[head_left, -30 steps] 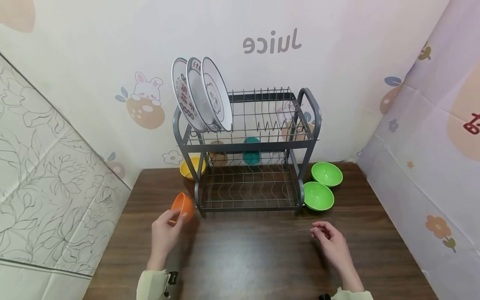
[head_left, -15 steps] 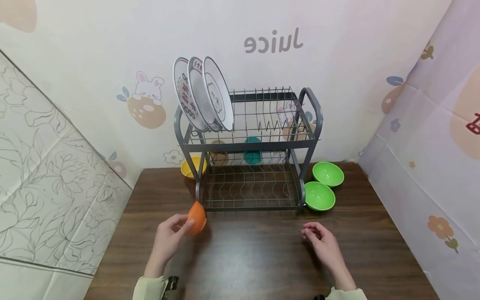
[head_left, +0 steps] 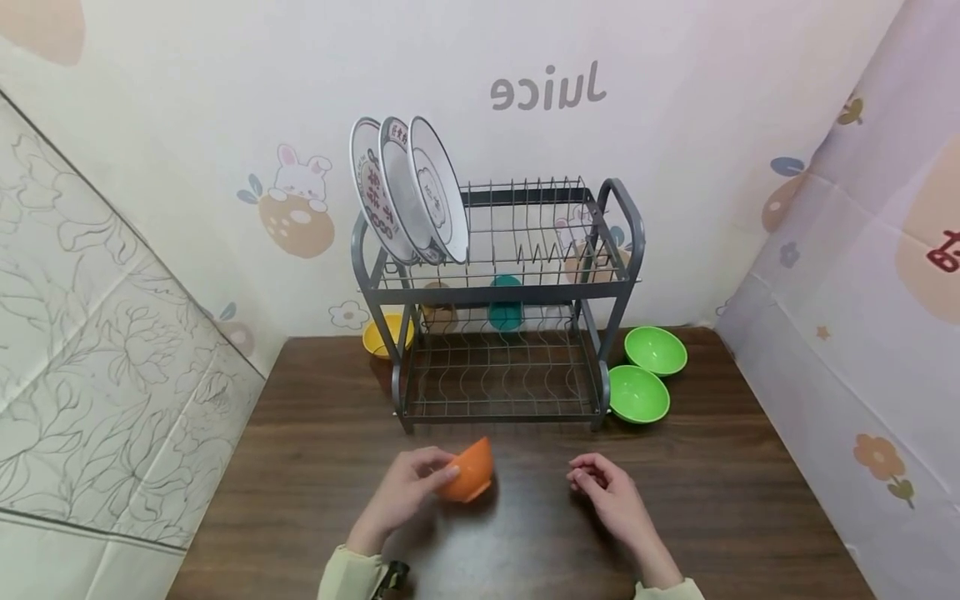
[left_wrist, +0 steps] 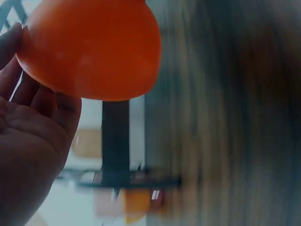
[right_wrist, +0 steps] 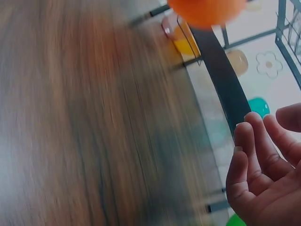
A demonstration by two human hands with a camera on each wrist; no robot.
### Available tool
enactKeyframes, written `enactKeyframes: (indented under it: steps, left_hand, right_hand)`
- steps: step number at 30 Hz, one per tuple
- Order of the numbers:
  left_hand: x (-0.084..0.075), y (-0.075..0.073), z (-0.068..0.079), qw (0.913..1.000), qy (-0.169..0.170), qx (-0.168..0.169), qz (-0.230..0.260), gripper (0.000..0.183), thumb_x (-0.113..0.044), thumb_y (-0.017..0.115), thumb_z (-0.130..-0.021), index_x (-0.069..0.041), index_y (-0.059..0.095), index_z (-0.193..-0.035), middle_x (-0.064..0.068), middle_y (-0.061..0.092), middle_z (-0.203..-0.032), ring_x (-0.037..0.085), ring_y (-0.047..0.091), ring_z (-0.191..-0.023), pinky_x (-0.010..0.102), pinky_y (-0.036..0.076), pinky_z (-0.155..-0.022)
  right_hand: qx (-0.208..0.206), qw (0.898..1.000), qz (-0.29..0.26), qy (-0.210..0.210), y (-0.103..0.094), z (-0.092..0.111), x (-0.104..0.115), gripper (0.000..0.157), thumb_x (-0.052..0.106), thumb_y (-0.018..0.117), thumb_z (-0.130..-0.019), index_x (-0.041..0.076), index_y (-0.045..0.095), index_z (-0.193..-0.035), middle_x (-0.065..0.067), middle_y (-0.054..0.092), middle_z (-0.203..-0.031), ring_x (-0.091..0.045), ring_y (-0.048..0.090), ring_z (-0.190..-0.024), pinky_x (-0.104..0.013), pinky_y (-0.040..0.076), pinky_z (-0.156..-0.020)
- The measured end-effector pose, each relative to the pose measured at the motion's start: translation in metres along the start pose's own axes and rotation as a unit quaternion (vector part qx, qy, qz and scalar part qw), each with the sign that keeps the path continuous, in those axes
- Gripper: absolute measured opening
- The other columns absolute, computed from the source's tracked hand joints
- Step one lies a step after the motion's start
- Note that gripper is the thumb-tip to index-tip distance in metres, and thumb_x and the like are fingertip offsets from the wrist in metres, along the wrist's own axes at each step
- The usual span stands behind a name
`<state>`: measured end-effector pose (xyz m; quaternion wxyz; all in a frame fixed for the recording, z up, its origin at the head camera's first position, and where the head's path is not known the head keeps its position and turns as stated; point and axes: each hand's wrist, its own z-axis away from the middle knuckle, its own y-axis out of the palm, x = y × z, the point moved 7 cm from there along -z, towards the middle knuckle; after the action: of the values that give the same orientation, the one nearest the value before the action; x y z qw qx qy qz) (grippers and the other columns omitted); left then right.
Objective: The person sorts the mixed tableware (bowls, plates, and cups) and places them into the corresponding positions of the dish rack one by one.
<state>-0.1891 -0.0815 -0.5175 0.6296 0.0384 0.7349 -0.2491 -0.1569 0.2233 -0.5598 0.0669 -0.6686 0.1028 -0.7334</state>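
Observation:
My left hand (head_left: 408,492) pinches an orange bowl (head_left: 471,473) by its rim, thumb on one side and fingers on the other. The bowl is tilted over the table in front of the dish rack (head_left: 498,418), its outside facing right. In the left wrist view the orange bowl (left_wrist: 94,52) fills the top, with the left hand (left_wrist: 35,127) at its edge. To the right, my right hand (head_left: 611,496) holds nothing, its fingers loosely bent near the bowl. The right wrist view shows that right hand (right_wrist: 263,165) with the orange bowl (right_wrist: 207,9) ahead of it.
Three patterned plates (head_left: 438,192) stand in the rack's upper left. Two green bowls (head_left: 637,394) sit right of the rack, touching its side in the head view. A yellow bowl (head_left: 390,335) stands behind its left leg. A patterned wall backs the wooden table (head_left: 315,467).
My left hand has carried the orange bowl from beside the rack's left leg rightward and toward me, tilting it on the way. My right hand has moved left toward the bowl.

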Motion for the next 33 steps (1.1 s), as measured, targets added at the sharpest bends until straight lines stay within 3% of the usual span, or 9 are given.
enactKeyframes:
  steps: [5, 9, 13, 19, 25, 33]
  left_hand:
    - [-0.007, 0.042, -0.008, 0.9989, 0.023, 0.037, 0.017, 0.014, -0.008, 0.064, -0.096, 0.0, 0.073, -0.104, 0.011, 0.072, -0.096, 0.01, 0.063, -0.081, 0.025, 0.05, -0.075]
    - [-0.007, 0.07, -0.011, 0.9955, 0.029, 0.079, 0.042, 0.018, -0.016, 0.062, -0.099, -0.005, 0.074, -0.106, 0.004, 0.071, -0.099, 0.009, 0.062, -0.088, 0.026, 0.049, -0.081]
    - [-0.007, 0.087, -0.011, 0.9915, 0.035, 0.11, 0.062, 0.021, -0.022, 0.059, -0.101, -0.009, 0.075, -0.107, -0.001, 0.071, -0.1, 0.009, 0.062, -0.091, 0.026, 0.049, -0.083]
    - [-0.003, 0.09, -0.01, 0.9909, 0.01, 0.107, 0.081, 0.02, -0.019, 0.058, -0.102, -0.008, 0.074, -0.107, 0.004, 0.071, -0.101, 0.009, 0.061, -0.091, 0.025, 0.047, -0.082]
    - [0.006, 0.087, -0.011, 0.9904, -0.031, 0.087, 0.103, 0.021, -0.02, 0.057, -0.102, -0.008, 0.073, -0.107, 0.002, 0.071, -0.101, 0.01, 0.061, -0.09, 0.027, 0.048, -0.082]
    - [0.01, 0.086, -0.011, 0.9899, -0.033, 0.078, 0.114, 0.021, -0.018, 0.059, -0.101, -0.003, 0.072, -0.106, 0.005, 0.071, -0.099, 0.009, 0.062, -0.087, 0.026, 0.05, -0.078]
  right_hand:
    - [0.021, 1.0, 0.005, -0.009, 0.015, 0.002, 0.003, 0.013, 0.0, 0.06, -0.097, -0.006, 0.064, -0.108, -0.018, 0.07, -0.094, -0.025, 0.067, -0.085, -0.029, 0.054, -0.076]
    - [0.018, 0.998, 0.052, -0.02, 0.021, 0.003, 0.005, 0.012, 0.007, 0.064, -0.096, 0.002, 0.068, -0.106, -0.004, 0.07, -0.095, -0.015, 0.063, -0.088, -0.026, 0.049, -0.078]
    - [0.035, 0.995, 0.086, -0.026, 0.028, 0.006, 0.006, 0.012, 0.016, 0.063, -0.098, 0.01, 0.07, -0.105, 0.005, 0.069, -0.099, -0.01, 0.06, -0.094, -0.028, 0.046, -0.082]
    - [0.099, 0.99, 0.081, -0.049, 0.036, 0.009, 0.011, 0.022, 0.026, 0.059, -0.101, 0.009, 0.07, -0.107, 0.003, 0.069, -0.101, -0.01, 0.059, -0.092, -0.027, 0.046, -0.083]
    - [0.146, 0.984, 0.063, -0.075, 0.039, 0.011, 0.014, 0.016, 0.025, 0.063, -0.099, 0.012, 0.07, -0.105, 0.001, 0.068, -0.099, -0.01, 0.059, -0.088, -0.026, 0.048, -0.078]
    - [0.208, 0.972, 0.035, -0.101, 0.045, 0.014, 0.017, 0.015, 0.018, 0.07, -0.094, 0.009, 0.068, -0.107, -0.003, 0.069, -0.1, -0.01, 0.063, -0.089, -0.026, 0.051, -0.078]
